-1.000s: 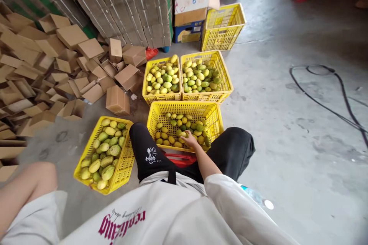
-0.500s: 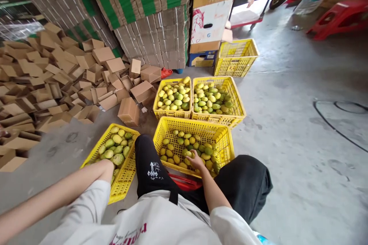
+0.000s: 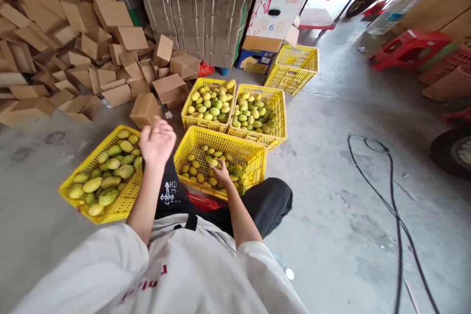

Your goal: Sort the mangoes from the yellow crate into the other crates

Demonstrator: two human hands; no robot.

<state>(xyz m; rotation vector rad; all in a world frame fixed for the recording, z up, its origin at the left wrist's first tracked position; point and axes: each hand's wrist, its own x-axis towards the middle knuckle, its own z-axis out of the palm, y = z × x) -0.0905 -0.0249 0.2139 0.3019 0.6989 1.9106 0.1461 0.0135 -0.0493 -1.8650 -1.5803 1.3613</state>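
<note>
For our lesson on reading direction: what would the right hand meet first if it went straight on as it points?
The right hand has a yellowish fruit at its fingertips; past that, it would probably meet other fruits in the crate beneath it, though its height is unclear.

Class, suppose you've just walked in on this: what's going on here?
A person's right hand holds a yellow-green fruit over the yellow crate in front of them, where similar fruit partly covers the bottom. Their left hand is raised and open, with nothing visible in it. Two fuller crates stand just beyond, and another fruit-filled crate sits to the person's left.
</note>
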